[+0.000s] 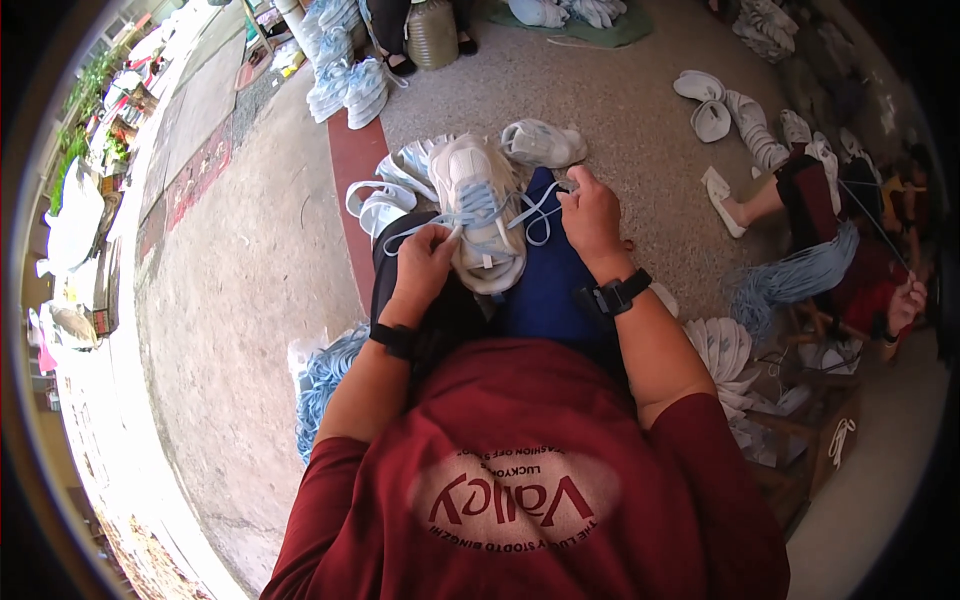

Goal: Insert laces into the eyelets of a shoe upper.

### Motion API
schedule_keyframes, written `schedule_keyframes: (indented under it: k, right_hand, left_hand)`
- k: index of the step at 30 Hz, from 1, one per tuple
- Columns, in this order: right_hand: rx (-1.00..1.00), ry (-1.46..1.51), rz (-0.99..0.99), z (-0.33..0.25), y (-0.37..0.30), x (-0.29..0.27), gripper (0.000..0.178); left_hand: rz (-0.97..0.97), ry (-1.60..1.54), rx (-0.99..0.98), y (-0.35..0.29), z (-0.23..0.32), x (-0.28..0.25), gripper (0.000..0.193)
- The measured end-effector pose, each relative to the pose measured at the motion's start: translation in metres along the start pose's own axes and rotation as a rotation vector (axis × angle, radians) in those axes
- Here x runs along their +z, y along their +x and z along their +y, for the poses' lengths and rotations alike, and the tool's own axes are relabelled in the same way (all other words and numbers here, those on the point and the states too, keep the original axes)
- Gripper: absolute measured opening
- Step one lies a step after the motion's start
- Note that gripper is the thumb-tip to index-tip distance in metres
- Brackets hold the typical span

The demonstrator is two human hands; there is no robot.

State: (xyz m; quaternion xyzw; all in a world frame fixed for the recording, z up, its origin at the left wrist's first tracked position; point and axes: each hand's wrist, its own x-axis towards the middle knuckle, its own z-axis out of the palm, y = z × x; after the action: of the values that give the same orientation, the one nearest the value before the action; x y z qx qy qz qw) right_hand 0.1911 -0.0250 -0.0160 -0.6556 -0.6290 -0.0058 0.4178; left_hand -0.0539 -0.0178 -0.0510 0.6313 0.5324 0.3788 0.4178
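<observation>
A white sneaker [467,170] with light blue laces rests on my lap, its toe pointing away from me and its opening toward me. The shoelace [480,203] is threaded across its front. My left hand [426,262] is closed in a pinch on the lace at the shoe's left side. To the right of the shoe, my right hand [592,213] pinches the other stretch of lace, raised over the blue cloth [545,285] on my leg. A loop of lace hangs between the right hand and the shoe.
More white shoe uppers [405,170] lie just beyond my knees, with another shoe [545,143] at the right. Bundles of blue laces [335,375] hang at my left side. A co-worker's hand [906,306] pulls a lace at far right, near stacked white shoes [720,360].
</observation>
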Motion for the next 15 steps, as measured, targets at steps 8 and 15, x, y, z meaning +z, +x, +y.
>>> schedule_keyframes:
  k: [8, 15]
  right_hand:
    - [0.920, 1.121, -0.475, -0.036, -0.029, 0.030, 0.019]
    - [0.759, 1.016, -0.359, -0.031, -0.030, 0.053, 0.020]
  left_hand:
    - [0.028, 0.075, 0.062, -0.003, 0.002, -0.002, 0.018]
    - [-0.014, -0.009, 0.030, -0.003, 0.000, -0.002, 0.016]
